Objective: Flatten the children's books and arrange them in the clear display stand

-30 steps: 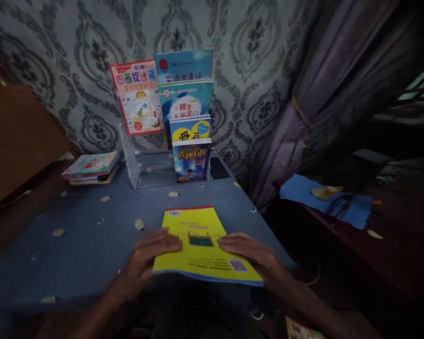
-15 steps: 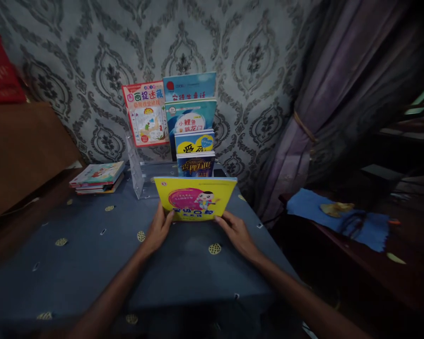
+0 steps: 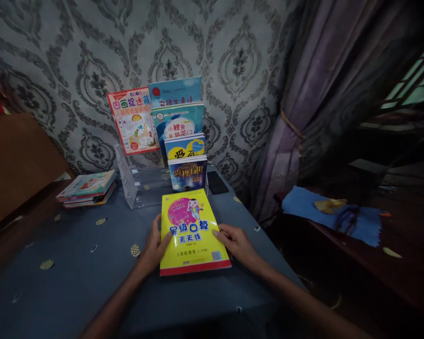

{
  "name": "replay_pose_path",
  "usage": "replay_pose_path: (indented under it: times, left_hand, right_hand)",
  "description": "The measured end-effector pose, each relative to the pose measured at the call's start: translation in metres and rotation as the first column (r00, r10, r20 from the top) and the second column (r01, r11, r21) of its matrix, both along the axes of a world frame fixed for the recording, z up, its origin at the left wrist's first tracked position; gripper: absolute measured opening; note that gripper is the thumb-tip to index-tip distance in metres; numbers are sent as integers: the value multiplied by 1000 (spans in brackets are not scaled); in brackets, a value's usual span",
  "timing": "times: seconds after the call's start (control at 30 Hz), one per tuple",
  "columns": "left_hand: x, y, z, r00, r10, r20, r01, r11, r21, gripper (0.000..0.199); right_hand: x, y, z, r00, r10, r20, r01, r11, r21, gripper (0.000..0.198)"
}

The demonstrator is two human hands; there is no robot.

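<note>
A yellow workbook [image 3: 194, 252] with a pink circle and a cartoon child on its cover is held between my two hands, its cover facing me. My left hand [image 3: 158, 244] grips its left edge, thumb on the cover. On the right edge, my right hand [image 3: 236, 242] pinches it the same way. Just behind stands a clear acrylic book rack [image 3: 129, 181]. Its right side holds a dark blue book [image 3: 188, 174], a blue and yellow book [image 3: 185, 148], a teal book [image 3: 180, 122] and a light blue book [image 3: 176, 89] in rising tiers. A red-bordered book [image 3: 134, 120] leans at its upper left.
A small stack of books [image 3: 86, 188] lies left of the rack on the dark patterned tablecloth [image 3: 92, 282]. Behind the rack's right side is a flat black object [image 3: 217, 182]. A cardboard box [image 3: 21, 165] stands far left; a blue cloth [image 3: 332, 214] lies on a surface at right.
The workbook has tipped back, so its whole cover down to the red bottom strip now shows. My view has shifted a little to the right. Both hands keep their hold.
</note>
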State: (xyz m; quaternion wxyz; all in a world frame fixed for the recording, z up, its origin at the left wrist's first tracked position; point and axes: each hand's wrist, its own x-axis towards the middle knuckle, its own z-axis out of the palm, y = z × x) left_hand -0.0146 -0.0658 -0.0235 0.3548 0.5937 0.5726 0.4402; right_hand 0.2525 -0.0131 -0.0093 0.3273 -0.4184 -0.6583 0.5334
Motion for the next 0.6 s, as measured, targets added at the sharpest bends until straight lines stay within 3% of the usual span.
replay_pose_path:
  times: [0.1, 0.2, 0.33, 0.47, 0.6]
  left_hand:
    - [-1, -1, -3, 1000, 4, -9, -5, 992, -129, 79]
    - [3, -1, 8, 998, -29, -55, 17, 980, -197, 79]
    - [8, 2, 25, 952, -147, -268, 73, 961, -268, 74]
    - [12, 5, 35, 773, -228, -592, 45, 950, -308, 63]
    - [16, 11, 44, 561, -214, -800, -17, 963, -270, 47]
  right_hand:
    - [8, 4, -11, 998, 17, 64, -11, 995, -97, 54]
    - [14, 11, -15, 994, 44, 102, -29, 989, -146, 54]
    - [21, 19, -17, 989, 48, 143, -22, 984, -176, 54]
    - [23, 21, -17, 986, 58, 156, -27, 980, -196, 53]
    - [23, 20, -13, 976, 98, 192, -55, 975, -214, 53]
